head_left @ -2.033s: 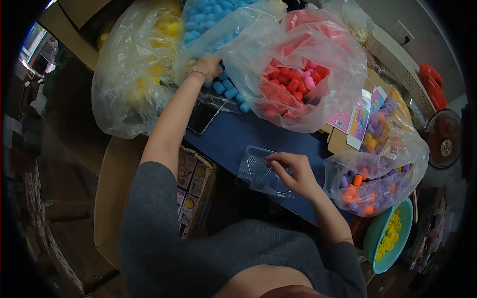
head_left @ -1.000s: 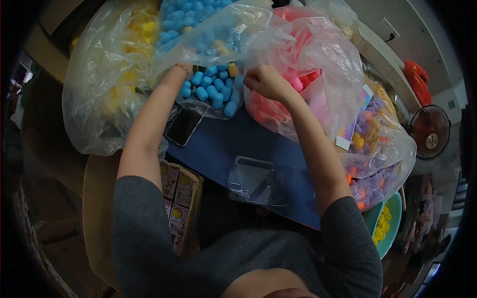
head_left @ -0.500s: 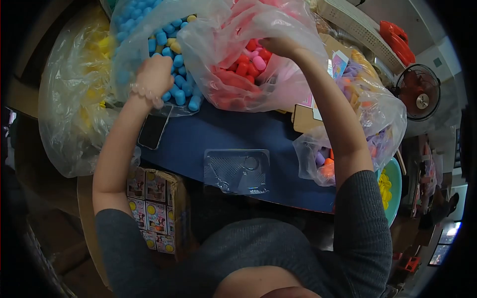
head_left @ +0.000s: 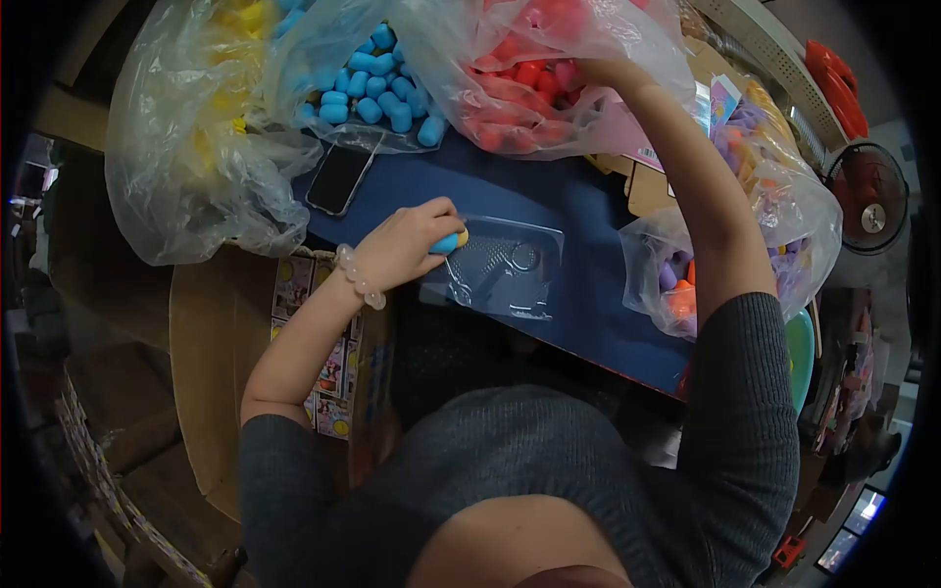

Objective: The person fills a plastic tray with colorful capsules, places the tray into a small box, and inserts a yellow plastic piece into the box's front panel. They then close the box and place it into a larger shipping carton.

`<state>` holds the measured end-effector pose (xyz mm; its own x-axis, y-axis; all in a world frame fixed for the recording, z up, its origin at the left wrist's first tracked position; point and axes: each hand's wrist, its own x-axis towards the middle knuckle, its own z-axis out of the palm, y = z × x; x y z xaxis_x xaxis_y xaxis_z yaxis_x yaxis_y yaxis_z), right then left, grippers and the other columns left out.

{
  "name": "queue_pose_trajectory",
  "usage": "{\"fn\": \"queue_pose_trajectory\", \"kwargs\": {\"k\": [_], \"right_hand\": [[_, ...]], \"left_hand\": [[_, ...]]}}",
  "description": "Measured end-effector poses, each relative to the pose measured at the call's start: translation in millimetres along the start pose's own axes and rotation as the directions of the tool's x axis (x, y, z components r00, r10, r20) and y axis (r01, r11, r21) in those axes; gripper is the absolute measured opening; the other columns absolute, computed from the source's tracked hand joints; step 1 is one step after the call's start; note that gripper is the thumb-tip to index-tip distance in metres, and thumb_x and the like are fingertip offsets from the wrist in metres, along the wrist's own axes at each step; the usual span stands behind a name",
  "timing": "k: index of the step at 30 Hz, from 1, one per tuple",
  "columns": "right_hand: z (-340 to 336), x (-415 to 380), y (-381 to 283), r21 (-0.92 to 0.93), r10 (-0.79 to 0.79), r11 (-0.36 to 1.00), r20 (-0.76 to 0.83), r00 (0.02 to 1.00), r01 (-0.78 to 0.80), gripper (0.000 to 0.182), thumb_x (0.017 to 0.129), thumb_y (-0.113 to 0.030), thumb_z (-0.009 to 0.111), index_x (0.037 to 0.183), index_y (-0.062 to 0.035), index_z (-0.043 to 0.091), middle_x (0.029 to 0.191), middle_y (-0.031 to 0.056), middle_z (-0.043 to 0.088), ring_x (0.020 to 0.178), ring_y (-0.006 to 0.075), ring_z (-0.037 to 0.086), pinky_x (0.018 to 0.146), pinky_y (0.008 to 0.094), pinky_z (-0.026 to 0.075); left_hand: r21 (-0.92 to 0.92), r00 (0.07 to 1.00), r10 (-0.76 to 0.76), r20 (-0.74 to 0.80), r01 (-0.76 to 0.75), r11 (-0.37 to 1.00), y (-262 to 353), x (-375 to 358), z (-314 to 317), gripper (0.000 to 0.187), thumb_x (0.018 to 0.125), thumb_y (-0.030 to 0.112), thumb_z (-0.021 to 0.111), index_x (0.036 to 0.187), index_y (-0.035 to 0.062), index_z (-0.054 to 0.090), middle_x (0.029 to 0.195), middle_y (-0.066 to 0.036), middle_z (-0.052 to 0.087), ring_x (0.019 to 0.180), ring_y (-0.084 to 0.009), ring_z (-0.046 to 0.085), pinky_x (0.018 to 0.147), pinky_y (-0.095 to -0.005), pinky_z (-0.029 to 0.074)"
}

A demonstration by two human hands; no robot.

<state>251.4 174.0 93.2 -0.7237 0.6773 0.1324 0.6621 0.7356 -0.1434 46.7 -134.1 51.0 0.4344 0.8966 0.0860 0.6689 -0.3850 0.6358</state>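
Observation:
My left hand [head_left: 417, 238], with a bead bracelet at the wrist, is closed on a small rounded blue piece [head_left: 444, 244]; a bit of yellow [head_left: 463, 238] shows beside it at the fingertips. It is at the left edge of a clear plastic tray [head_left: 534, 284], which has a round recess and lies near the table's front edge. Reaching into a clear bag of red pieces [head_left: 529, 74], my right hand [head_left: 613, 73] has its fingers hidden among the pieces and plastic. Rounded blue pieces [head_left: 368, 88] fill the open bag left of it.
A phone [head_left: 341, 178] lies on the blue table [head_left: 480, 181]. At far left is a bag with yellow contents [head_left: 211, 147]; at right, a bag of purple and orange pieces [head_left: 678, 284]. A cardboard box [head_left: 221, 363] stands front left, and a fan [head_left: 869, 196] is at far right.
My left hand has moved from the blue pieces' bag down to the tray, bringing a blue piece. My right hand remains at the red bag. The whole view has shifted.

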Motion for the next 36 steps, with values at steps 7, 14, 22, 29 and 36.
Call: {"fn": "queue_pose_trajectory", "kwargs": {"k": [7,14,22,29,36], "right_hand": [[-19.4,-49.7,-24.8,-0.137,-0.143,0.982,-0.095,0.985,0.13,0.039,0.074,-0.015,0.073,0.111,-0.0108,0.066,0.106,0.0112,0.064,0.091,0.0321,0.064,0.078,0.0403,0.053],[1.3,-174.4,-152.8,0.424,-0.066,0.901,-0.08,0.995,0.094,0.043,0.07,-0.015,0.079,0.11,-0.0094,0.066,0.096,0.0116,0.06,0.082,0.0335,0.064,0.072,0.0402,0.053],[78.8,-186.6,-178.1,0.278,0.306,0.917,-0.034,0.951,-0.285,0.044,0.074,-0.013,0.075,0.112,-0.0113,0.054,0.106,0.0163,0.05,0.078,0.0378,0.064,0.067,0.0424,0.056],[84.1,-191.8,-170.0,0.456,0.399,0.828,-0.071,0.914,-0.326,0.059,0.068,-0.018,0.08,0.117,-0.0107,0.048,0.112,0.0207,0.047,0.089,0.0401,0.062,0.073,0.045,0.055],[90.7,-193.2,-155.2,0.483,0.337,0.835,-0.071,0.939,-0.263,0.059,0.07,-0.027,0.079,0.12,-0.0101,0.051,0.114,0.023,0.05,0.082,0.0413,0.065,0.073,0.0447,0.056]], "left_hand": [[0.346,0.986,0.167,0.019,-0.163,0.924,-21.0,19.6,-0.7,0.036,0.066,0.006,0.075,0.1,0.0073,0.062,0.097,-0.007,0.057,0.106,-0.0261,0.054,0.079,-0.0364,0.051],[0.044,0.997,0.075,-0.032,-0.073,0.996,-35.1,27.3,-1.2,0.03,0.071,0.008,0.074,0.098,0.0054,0.061,0.099,-0.011,0.057,0.088,-0.0349,0.062,0.077,-0.0413,0.052],[0.192,0.974,0.106,-0.199,-0.067,0.979,-21.5,38.4,11.4,0.031,0.075,0.018,0.076,0.098,0.0059,0.06,0.096,-0.009,0.057,0.085,-0.0323,0.062,0.07,-0.0377,0.051],[0.197,0.943,-0.098,-0.318,0.167,0.966,14.6,24.9,10.1,0.031,0.082,0.027,0.072,0.101,0.006,0.059,0.097,-0.007,0.056,0.091,-0.0308,0.061,0.069,-0.0389,0.051],[0.161,0.995,-0.007,-0.096,0.023,0.987,43.1,5.2,45.7,0.036,0.084,0.022,0.07,0.111,0.0018,0.055,0.098,-0.018,0.059,0.091,-0.0363,0.059,0.079,-0.0418,0.047]]}}
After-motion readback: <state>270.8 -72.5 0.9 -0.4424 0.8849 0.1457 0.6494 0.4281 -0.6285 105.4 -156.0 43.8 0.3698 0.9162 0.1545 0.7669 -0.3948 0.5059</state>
